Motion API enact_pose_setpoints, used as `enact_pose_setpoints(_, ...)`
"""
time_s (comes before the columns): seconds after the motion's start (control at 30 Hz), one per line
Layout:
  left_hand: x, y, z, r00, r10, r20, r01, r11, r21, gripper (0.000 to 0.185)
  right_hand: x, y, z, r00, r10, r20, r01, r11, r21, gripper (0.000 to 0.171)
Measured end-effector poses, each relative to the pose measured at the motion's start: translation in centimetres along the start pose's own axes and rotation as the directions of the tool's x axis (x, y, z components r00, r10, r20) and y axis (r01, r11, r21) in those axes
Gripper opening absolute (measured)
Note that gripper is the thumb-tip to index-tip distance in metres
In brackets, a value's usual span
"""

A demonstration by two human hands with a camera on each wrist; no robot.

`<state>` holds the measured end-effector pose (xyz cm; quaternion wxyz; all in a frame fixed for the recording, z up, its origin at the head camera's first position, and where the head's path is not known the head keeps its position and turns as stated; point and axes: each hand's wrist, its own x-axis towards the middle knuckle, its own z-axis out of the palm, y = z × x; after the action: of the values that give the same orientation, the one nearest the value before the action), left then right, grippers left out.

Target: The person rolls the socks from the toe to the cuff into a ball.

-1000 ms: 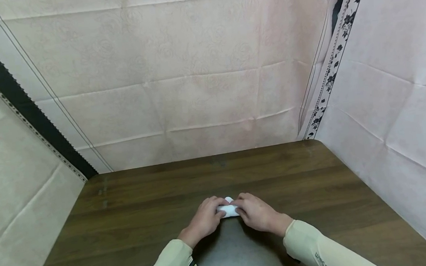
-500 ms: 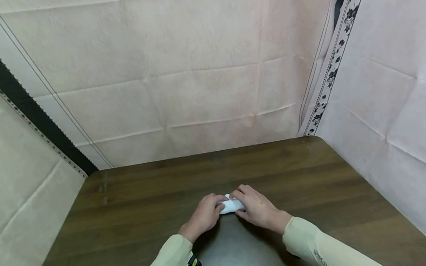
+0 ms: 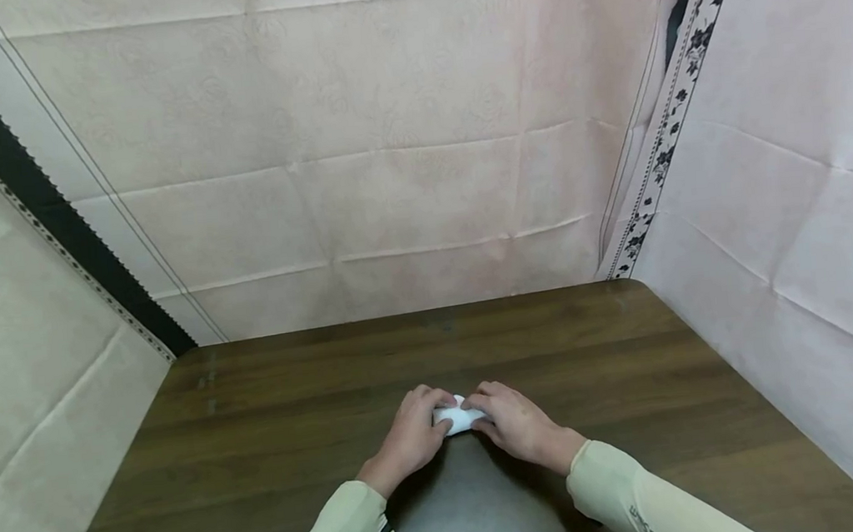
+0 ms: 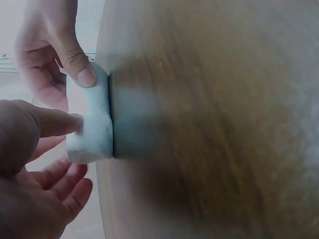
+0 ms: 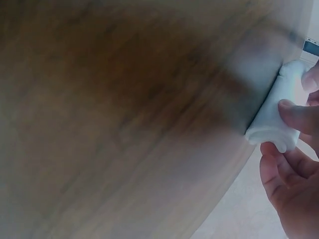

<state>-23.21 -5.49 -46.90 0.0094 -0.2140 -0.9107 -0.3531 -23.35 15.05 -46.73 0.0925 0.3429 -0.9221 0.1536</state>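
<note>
A small white cloth (image 3: 459, 419), wound into a thick roll, lies on the wooden table between both hands. In the head view my left hand (image 3: 412, 431) grips its left end, thumb on the near side and fingers over the far side. My right hand (image 3: 518, 427) holds the right end in the same way. Layered folds show at one end of the rolled cloth (image 5: 279, 117) in the right wrist view. The left wrist view has my left thumb pressing the rolled cloth (image 4: 92, 134), with the other thumb farther along it. Fingers cover part of the far side.
The brown wooden table (image 3: 295, 410) extends around the hands. Pale creased cloth (image 3: 391, 202) hangs behind it, with more cloth on both sides. A dark strip (image 3: 52, 195) runs down at the left, and a flower-patterned border (image 3: 661, 151) at the right.
Both hands stay on the rolled cloth. My right hand shifted a little along its right end and came back closer to the left hand. The roll now lies slightly more slanted.
</note>
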Motion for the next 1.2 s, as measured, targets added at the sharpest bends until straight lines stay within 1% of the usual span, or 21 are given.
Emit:
enact_pose_setpoints(0.27,-0.29,0.01,-0.07,0.999,0.037,-0.009,-0.037,0.999,0.037,0.029,0.22,-0.06,0.03,1.0,0.008,0.007,-0.009,0.999,0.045,0.024)
enact_pose_setpoints(0.5,-0.32,-0.08,-0.15,0.998,0.066,-0.008,-0.065,0.997,0.041,0.029,0.34,-0.01,-0.25,0.999,0.016,0.046,-0.019,0.998,0.064,0.025)
enact_pose_setpoints(0.57,-0.27,-0.02,-0.22,0.998,0.06,0.003,-0.06,0.998,0.035,0.026,0.36,-0.02,-0.31,0.998,0.024,0.056,-0.028,0.998,0.061,0.025)
enact_pose_setpoints(0.73,-0.27,0.02,-0.34,0.999,0.021,0.042,-0.023,0.999,0.039,0.023,0.3,-0.25,-0.35,0.996,0.061,0.071,-0.065,0.996,0.067,0.025)
enact_pose_setpoints(0.87,-0.28,-0.13,-0.37,0.998,0.0,0.065,-0.003,0.999,0.044,0.023,0.31,-0.43,-0.24,0.994,0.078,0.079,-0.083,0.995,0.058,0.029)
enact_pose_setpoints(1.0,-0.24,-0.26,-0.41,0.996,-0.02,0.088,0.017,0.999,0.039,0.022,0.37,-0.46,-0.08,0.995,0.069,0.07,-0.07,0.997,0.02,0.035)
enact_pose_setpoints(1.2,-0.03,-0.18,-0.56,0.994,-0.011,0.105,0.007,0.999,0.034,0.022,0.32,-0.37,0.07,0.999,0.046,0.028,-0.046,0.999,-0.026,0.038)
